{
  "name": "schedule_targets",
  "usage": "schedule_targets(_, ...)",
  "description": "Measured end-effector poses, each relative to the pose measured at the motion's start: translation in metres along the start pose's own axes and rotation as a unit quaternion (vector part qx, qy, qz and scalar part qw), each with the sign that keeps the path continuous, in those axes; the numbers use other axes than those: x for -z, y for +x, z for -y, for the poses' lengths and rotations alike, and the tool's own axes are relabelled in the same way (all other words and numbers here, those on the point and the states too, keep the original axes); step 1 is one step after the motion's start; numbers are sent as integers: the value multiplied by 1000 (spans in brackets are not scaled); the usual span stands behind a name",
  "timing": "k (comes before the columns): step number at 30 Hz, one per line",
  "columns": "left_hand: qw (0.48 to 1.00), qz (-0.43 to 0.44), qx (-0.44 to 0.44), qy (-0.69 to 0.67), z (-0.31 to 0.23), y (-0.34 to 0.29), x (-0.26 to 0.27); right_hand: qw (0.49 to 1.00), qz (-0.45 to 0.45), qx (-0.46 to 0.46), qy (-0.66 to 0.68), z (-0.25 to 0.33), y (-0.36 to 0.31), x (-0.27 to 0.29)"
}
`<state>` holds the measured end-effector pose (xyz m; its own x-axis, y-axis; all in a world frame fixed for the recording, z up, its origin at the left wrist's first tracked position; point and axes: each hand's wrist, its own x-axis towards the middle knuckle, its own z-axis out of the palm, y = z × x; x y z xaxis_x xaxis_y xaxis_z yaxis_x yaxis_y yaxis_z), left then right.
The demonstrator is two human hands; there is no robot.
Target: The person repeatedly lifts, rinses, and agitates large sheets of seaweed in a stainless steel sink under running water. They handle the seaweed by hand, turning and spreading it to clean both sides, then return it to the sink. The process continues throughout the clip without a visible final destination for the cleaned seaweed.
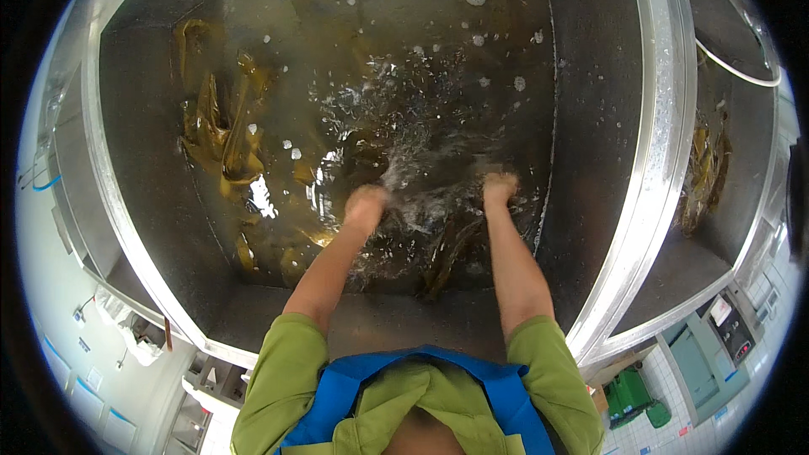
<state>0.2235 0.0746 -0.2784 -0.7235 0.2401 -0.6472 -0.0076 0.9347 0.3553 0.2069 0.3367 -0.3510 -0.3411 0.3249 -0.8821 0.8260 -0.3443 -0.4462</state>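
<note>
Both of my arms reach down into a deep metal sink (pixel 594 118) holding murky, splashing water (pixel 404 25). At the water's surface my left hand (pixel 366 205) is smeared by motion, so its fingers do not show. My right hand (pixel 499 187), also blurred and partly wet over, is at the surface further right. Brown-green strips that look like kelp (pixel 442 257) lie in the churned water between and just below my hands. More kelp (pixel 215 122) floats in folds along the left side. Whether either hand holds a strip is hidden by the splash.
A thick pale metal rim (pixel 645 160) divides this sink from a second basin (pixel 653 295) on the right, where a heap of kelp (pixel 706 164) lies. A white hose (pixel 733 72) hangs over that basin. On the floor at lower right stands a green bin (pixel 625 394).
</note>
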Motion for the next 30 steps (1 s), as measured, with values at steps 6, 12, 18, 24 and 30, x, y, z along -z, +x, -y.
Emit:
schedule_targets(6, 977, -12, 61, -204, -100, 10, -19, 784, 155, 212, -563, 38, -73, -28)
schedule_targets(12, 929, -178, -181, -269, -174, -23, 47, 946, 247, -8, 211, 73, -144, -42)
schedule_targets(18, 964, -236, 85, -91, -33, 55, 105, 926, 124, 57, -353, 95, -114, -40)
schedule_targets(24, 972, -228, -56, -6, -71, 32, 23, 853, 77, 238, -458, 24, -66, -40)
schedule_targets(30, 974, 204, 21, -100, -28, 12, 8, 755, 192, 33, -626, 42, -45, -8)
